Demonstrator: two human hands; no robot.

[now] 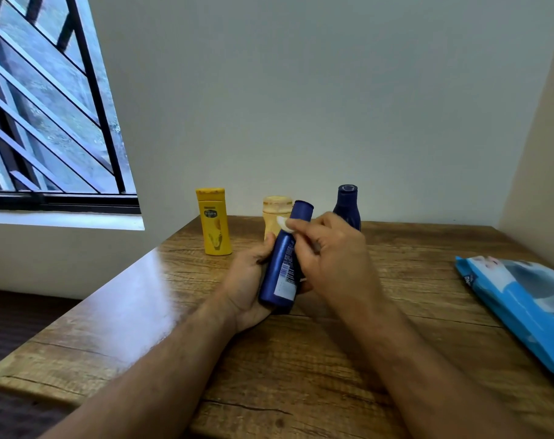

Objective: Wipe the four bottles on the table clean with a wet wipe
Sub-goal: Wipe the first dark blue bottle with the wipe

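The left hand (248,282) grips a blue bottle (283,261) round its lower body, fingers curled behind it, and holds it tilted above the middle of the worktop (301,359), cap toward 12 o'clock. The right hand (328,248) pinches a small white wipe (283,224) between thumb and fingertips and presses it against the bottle's neck, just under the cap.

Three other bottles stand upright along the far edge. A yellow bottle (214,221) is at about 11 o'clock from the hands. A pale tan bottle (274,213) is at 12, partly hidden behind the held one. A dark blue bottle (348,205) is at 1 o'clock, behind the right hand. A blue wipes pack (522,308) lies flat at 3 o'clock, near the right edge and well apart from the hands.

As a judgement, the work is on one bottle of four, with the wipe up at the neck. Nothing shows whether any of the standing three is already clean, so how much is left cannot be told. At the least, this bottle's lower body, under the left hand's grip, looks still to be wiped.

There is open wood at 6 o'clock, between the forearms and the near edge, and more at 9 o'clock toward the left edge, which drops off below the window (47,99). The far edge sits against the wall, so the standing bottles cannot fall off at 12. A wall also closes in at 3 o'clock beyond the pack.
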